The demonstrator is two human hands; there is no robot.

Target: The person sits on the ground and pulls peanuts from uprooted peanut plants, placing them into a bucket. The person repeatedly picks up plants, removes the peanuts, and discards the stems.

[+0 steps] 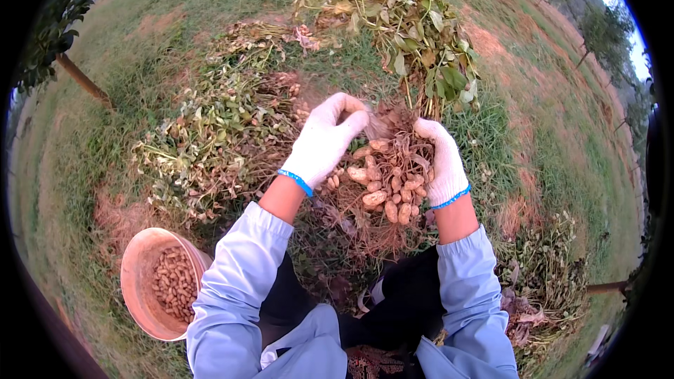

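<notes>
My right hand [445, 160], in a white knit glove with a blue cuff, grips an uprooted peanut plant [421, 97] around the base of its stems. The plant's leafy top points away from me. A cluster of peanut pods [392, 189] hangs among its roots, on the side toward me. My left hand [329, 139], gloved the same way, is beside the upper roots with thumb and forefinger curled together. Blurred dry plant matter [387, 121] lies at its fingertips; whether the fingers hold it is unclear.
A pinkish plastic bucket [139, 284] with many loose pods stands tilted at my lower left. Pulled peanut plants [221, 137] are heaped on the left. Withered plants [547, 279] lie at the lower right. A tree trunk [84, 81] rises at the far left.
</notes>
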